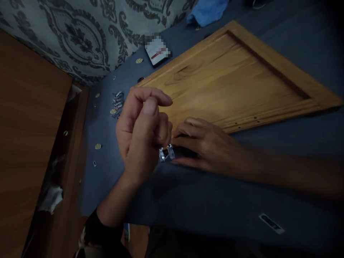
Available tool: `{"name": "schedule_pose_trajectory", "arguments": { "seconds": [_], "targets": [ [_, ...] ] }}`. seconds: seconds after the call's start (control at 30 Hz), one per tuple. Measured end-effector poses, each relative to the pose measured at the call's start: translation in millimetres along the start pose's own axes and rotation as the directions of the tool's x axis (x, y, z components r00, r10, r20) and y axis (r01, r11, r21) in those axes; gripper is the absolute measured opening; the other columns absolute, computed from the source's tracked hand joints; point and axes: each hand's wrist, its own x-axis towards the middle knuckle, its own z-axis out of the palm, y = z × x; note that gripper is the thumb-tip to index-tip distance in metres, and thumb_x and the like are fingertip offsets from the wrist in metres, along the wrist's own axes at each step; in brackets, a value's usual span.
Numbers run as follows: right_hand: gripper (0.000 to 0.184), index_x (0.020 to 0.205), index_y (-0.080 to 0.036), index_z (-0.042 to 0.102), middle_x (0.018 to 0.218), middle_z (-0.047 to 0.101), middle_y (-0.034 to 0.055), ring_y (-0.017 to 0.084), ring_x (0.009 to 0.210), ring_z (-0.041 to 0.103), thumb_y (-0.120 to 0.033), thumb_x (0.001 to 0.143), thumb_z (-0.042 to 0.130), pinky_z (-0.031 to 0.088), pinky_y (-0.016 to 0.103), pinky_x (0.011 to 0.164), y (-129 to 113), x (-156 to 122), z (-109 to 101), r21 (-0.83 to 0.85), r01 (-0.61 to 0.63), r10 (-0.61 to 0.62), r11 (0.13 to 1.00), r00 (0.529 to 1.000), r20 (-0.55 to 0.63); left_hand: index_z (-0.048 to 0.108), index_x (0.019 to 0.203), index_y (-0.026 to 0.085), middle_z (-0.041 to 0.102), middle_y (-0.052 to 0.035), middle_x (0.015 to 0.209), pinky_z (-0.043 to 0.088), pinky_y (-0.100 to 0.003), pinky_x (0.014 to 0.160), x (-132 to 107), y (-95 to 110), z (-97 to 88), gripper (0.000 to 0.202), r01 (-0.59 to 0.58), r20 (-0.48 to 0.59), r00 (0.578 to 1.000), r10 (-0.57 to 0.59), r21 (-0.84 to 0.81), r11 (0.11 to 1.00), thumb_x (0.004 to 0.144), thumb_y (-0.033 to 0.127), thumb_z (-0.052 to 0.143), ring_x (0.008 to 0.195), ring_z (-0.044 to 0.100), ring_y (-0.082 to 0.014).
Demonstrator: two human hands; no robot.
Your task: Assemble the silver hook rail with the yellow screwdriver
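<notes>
Two hands meet over a shiny metal fitting (pixel 170 152) beside the wooden panel (pixel 215 82).
The step looks to me like positioning the fitting by the panel's near edge, and the next move would call for a steady right hand (pixel 205 145). That hand is half open, thumb and fingertips around the fitting's right end; whether it truly grips, I can't tell. The left hand (pixel 143 129) is curled above, anything inside it hidden. The fitting sits between them, just right of the left hand's heel.
</notes>
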Motion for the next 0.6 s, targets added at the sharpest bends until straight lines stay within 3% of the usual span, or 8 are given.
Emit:
{"name": "schedule_pose_trajectory", "arguments": {
  "seconds": [0.27, 0.47, 0.6],
  "targets": [
    [0.031, 0.109, -0.019, 0.078, 0.107, 0.071, 0.0133, 0.029, 0.1, 0.063, -0.047, 0.103, 0.067, 0.056, 0.049, 0.089, -0.6, -0.2, -1.0, 0.011, -0.006, 0.006, 1.0, 1.0, 0.002, 0.067, 0.084, 0.023, 0.031, 0.01, 0.052, 0.026, -0.019, 0.036, 4.9, 2.0, -3.9, 0.022, 0.046, 0.067, 0.997, -0.045, -0.018, 0.999, 0.097, 0.035, 0.079, 0.036, 0.024, -0.0065],
    [0.032, 0.108, -0.018, 0.079, 0.106, 0.071, 0.0136, 0.029, 0.1, 0.063, -0.047, 0.104, 0.067, 0.057, 0.049, 0.089, -0.8, 0.1, -0.9, 0.018, -0.012, 0.012, 1.0, 1.0, 0.004, 0.071, 0.085, 0.021, 0.02, 0.0122, 0.049, 0.027, -0.016, 0.037, 3.8, -2.8, -5.2, 0.018, 0.038, 0.102, 0.994, -0.028, -0.098, 0.995, 0.097, 0.032, 0.079, 0.037, 0.022, -0.0067],
    [0.034, 0.109, -0.016, 0.079, 0.103, 0.07, 0.0129, 0.028, 0.096, 0.062, -0.048, 0.105, 0.066, 0.054, 0.045, 0.084, 0.6, 0.0, -0.1, 0.002, 0.014, -0.014, 1.0, 1.0, -0.017, 0.072, 0.083, 0.018, 0.018, 0.0115, 0.049, 0.025, -0.016, 0.037, 3.6, 1.8, -6.4, 0.026, -0.013, 0.044, 0.999, 0.019, -0.118, 0.993, 0.105, 0.025, 0.062, 0.037, 0.015, -0.0059]
  ]
}}
